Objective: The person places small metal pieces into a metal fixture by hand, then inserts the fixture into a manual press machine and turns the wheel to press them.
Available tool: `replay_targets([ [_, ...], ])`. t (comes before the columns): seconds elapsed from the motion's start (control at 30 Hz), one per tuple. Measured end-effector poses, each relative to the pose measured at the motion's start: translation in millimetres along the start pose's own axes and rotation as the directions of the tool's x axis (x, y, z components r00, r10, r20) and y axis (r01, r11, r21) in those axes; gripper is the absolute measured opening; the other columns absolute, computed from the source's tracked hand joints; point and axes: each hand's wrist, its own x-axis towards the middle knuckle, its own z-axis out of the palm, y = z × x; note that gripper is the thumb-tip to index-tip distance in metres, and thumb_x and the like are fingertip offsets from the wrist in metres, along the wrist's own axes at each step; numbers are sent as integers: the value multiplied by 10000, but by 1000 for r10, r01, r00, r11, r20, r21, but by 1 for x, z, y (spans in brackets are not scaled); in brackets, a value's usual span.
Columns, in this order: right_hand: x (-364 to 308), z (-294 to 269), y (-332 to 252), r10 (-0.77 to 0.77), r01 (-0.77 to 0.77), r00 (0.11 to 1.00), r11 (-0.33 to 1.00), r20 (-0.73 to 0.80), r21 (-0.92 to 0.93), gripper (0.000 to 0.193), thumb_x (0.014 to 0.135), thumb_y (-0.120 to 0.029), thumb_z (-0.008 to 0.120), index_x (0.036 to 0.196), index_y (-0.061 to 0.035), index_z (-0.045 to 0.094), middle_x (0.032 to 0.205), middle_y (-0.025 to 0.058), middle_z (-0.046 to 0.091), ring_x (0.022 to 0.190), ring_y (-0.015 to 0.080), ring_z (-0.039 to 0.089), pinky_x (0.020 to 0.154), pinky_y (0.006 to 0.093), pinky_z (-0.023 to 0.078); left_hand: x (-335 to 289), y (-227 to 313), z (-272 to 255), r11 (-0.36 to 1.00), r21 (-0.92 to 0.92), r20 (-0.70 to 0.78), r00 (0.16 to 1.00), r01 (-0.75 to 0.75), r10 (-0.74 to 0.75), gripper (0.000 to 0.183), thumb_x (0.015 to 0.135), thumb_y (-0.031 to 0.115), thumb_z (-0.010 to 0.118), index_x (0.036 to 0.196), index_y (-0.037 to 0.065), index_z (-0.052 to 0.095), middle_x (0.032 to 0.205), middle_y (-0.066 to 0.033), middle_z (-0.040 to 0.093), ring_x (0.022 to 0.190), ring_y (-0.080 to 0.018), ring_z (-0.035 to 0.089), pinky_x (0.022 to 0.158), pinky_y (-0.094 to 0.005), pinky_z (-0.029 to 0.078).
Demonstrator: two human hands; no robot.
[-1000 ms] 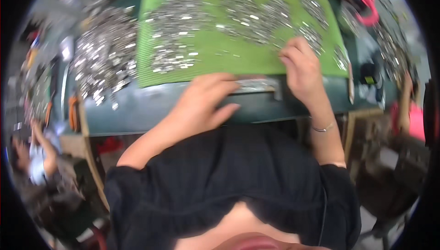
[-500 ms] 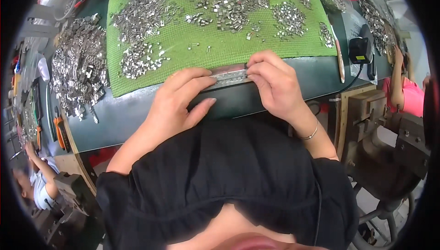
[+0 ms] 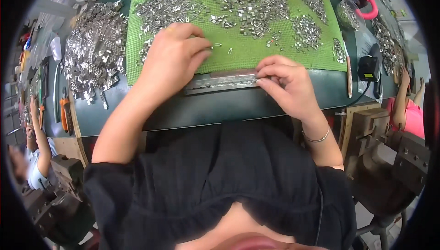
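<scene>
My left hand [image 3: 176, 50] reaches over the green textured mat [image 3: 238, 57], thumb and fingers closed at a small metal piece [image 3: 211, 47]. Two similar loose bits lie just to the right of those fingertips. At the mat's near edge rests a long, narrow metal bar [image 3: 220, 84] with a row of small parts along it. My right hand [image 3: 288, 82] pinches the bar's right end between thumb and fingers. The bar's left end lies below my left wrist.
Piles of small metal pieces [image 3: 254, 13] cover the mat's far half. A heap of linked metal strips [image 3: 94, 50] sits on the left. Orange-handled pliers [image 3: 67, 112], a black box with a cable [image 3: 368, 69] and a tub [image 3: 348, 13] flank the mat. Other people work at both sides.
My left hand has let go of the bar's left end and moved up onto the mat, to the small loose pieces. My right hand still grips the bar. The view has shifted slightly.
</scene>
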Motion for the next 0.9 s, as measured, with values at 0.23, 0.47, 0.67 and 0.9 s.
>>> replay_targets([
  [0.23, 52, 7, -2, -378, 366, 925, 849, 48, -380, 108, 816, -20, 699, 922, -8, 708, 894, 109, 622, 730, 255, 609, 624, 343, 451, 18, -14, 7, 988, 135, 118, 991, -81, 65, 105, 825, 158, 725, 862, 59, 720, 971, -69, 617, 975, -282, 578, 869, -409, 418],
  [0.47, 72, 24, 2, -282, 333, 941, 698, 185, -634, 90, 790, -46, 628, 716, -78, 668, 831, 81, 599, 869, 271, 618, 786, 409, 400, -18, 20, -5, 929, -351, 131, 989, 117, -75, 66, 855, 48, 649, 862, -9, 616, 841, -160, 606, 808, -382, 598, 708, -443, 475],
  [0.67, 72, 29, -3, -293, 315, 943, 636, 156, -705, 89, 792, -58, 685, 741, -36, 615, 799, 92, 578, 828, 286, 598, 761, 402, 374, -45, 33, -1, 896, -413, 87, 986, 164, -140, 81, 833, -16, 674, 872, -9, 603, 875, -149, 612, 798, -351, 616, 698, -398, 499],
  [0.9, 77, 21, 1, -344, 345, 931, 713, 125, -611, 70, 799, -77, 674, 730, -71, 676, 768, 84, 628, 816, 273, 639, 785, 414, 401, -51, 32, 11, 962, -266, -18, 998, 60, -67, 107, 837, -56, 673, 914, -3, 622, 938, -135, 658, 850, -290, 658, 733, -341, 522],
])
